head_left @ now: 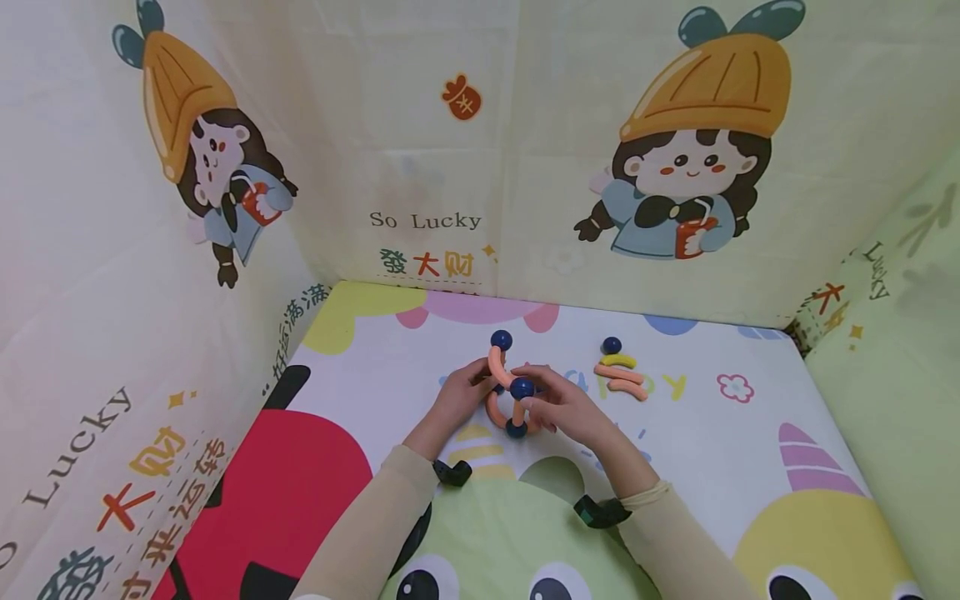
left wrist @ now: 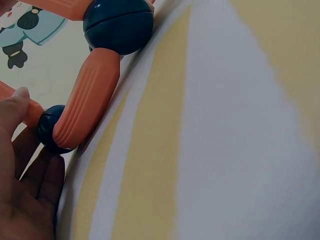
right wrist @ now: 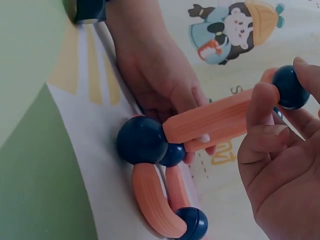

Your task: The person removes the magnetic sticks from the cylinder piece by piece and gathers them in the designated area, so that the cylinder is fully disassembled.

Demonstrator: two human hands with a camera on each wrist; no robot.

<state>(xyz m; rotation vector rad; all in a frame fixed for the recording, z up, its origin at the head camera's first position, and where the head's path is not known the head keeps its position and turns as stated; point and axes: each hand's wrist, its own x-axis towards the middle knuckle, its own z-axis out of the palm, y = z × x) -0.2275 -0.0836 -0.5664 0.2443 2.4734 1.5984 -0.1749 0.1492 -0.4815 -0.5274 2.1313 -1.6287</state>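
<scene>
Orange rods and navy balls form a joined frame, its lower front ball [head_left: 516,428] low over the mat. My left hand [head_left: 459,398] holds its left side; in the left wrist view the thumb lies on an orange rod and the fingers of that hand [left wrist: 27,182] curl beside a navy ball [left wrist: 52,127]. The right wrist view shows my right hand [right wrist: 287,175] pinching a navy ball [right wrist: 291,87] at the end of a straight orange rod [right wrist: 212,115]. A curved rod [head_left: 498,367] rises to the top ball [head_left: 502,339]. Some joints are hidden behind the hands.
Right of the frame on the printed mat [head_left: 675,450] lie a loose navy ball [head_left: 612,345], a yellow curved rod [head_left: 618,361] and two orange rods, one of them curved [head_left: 627,389]. Patterned cloth walls [head_left: 420,167] stand behind and at both sides.
</scene>
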